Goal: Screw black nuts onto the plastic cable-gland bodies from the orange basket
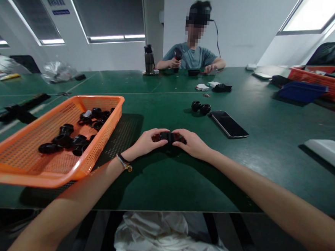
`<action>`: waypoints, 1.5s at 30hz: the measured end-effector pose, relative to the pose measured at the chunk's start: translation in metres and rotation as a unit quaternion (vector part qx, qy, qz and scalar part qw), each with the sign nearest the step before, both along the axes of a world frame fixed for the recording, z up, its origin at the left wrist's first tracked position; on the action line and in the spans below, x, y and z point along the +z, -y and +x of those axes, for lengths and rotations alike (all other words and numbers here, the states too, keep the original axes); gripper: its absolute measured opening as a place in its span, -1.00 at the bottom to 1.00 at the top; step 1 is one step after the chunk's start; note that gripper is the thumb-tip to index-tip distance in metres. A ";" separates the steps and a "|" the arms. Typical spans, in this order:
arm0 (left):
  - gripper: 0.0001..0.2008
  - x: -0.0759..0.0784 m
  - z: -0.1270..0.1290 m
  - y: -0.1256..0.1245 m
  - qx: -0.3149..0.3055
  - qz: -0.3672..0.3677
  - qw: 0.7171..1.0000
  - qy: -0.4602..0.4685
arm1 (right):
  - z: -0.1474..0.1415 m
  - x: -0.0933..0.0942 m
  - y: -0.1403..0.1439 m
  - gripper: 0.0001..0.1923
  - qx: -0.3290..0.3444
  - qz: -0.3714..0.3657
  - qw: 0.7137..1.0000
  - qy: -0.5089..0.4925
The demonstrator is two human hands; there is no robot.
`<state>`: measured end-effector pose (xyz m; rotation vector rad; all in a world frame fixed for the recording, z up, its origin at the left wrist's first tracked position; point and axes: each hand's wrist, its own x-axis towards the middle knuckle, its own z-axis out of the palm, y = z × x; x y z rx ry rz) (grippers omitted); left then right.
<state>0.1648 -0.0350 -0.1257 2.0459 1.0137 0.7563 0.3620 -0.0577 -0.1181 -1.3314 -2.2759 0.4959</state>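
Fingertips of the left hand (pixel 145 141) and the right hand (pixel 193 143) pinch the two ends of a small black plastic ring-shaped part (pixel 169 136), which sits low over the dark green table mat (pixel 163 178), between the hands. Both palms face down, wrists resting near the mat, forearms stretching back toward the table's near edge. An orange plastic mesh basket (pixel 38 170) holding similar black parts lies to the left, and a black smartphone (pixel 227 124) lies beyond the right hand.

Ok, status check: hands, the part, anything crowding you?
Left hand and right hand both gripping one small black part, low over the green table. Orange basket left, phone beyond right; neither touching.
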 end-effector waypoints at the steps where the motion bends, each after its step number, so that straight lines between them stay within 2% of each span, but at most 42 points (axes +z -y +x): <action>1: -0.56 0.000 0.000 0.000 0.001 0.001 1.000 0.000 | 0.000 0.000 0.000 -0.69 0.000 0.000 1.000 0.001; 13: -0.54 -0.001 0.000 0.001 -0.004 -0.011 1.000 0.023 | 0.002 -0.002 0.000 -0.70 0.011 0.015 1.000 -0.005; 19: -0.52 -0.002 0.001 -0.001 0.008 -0.036 0.998 0.049 | 0.004 -0.006 -0.001 -0.48 0.049 0.057 0.997 -0.034; 25: -0.60 0.002 0.005 0.003 0.012 -0.054 0.998 0.039 | 0.002 -0.006 -0.001 -0.64 0.037 0.084 0.996 -0.006; 32: -0.60 0.003 0.005 0.008 0.020 0.009 1.000 0.009 | 0.002 -0.006 0.001 -0.67 0.043 0.094 0.995 0.020; 45: -0.59 0.002 0.005 0.011 0.024 0.106 0.994 -0.032 | 0.000 -0.005 0.005 -0.66 0.031 0.057 0.998 0.002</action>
